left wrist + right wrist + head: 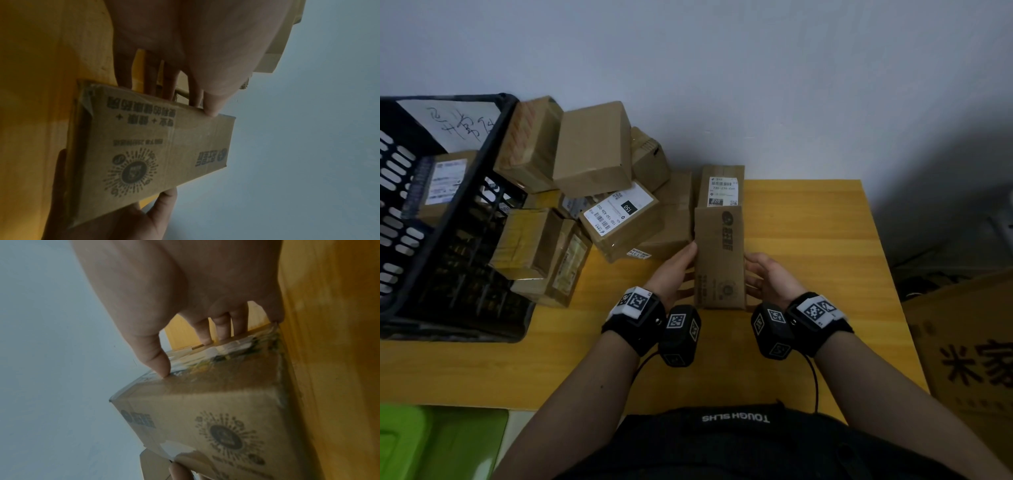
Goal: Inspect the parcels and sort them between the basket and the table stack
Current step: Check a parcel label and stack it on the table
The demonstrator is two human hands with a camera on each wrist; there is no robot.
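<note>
Between your hands a tall printed parcel (719, 260) stands upright on the bench (825, 240). Your left hand (674, 270) grips its left side, thumb on the front edge and fingers (170, 84) behind. Your right hand (768, 277) grips the right side the same way. Just beyond it stands a labelled parcel (722, 186). Left of your left hand lies a loose heap of parcels (592, 150), and further left the black basket (448, 219) holding a parcel.

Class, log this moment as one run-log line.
step: inspect | left hand + right hand: grip parcel by its sides | basket: one parcel visible
</note>
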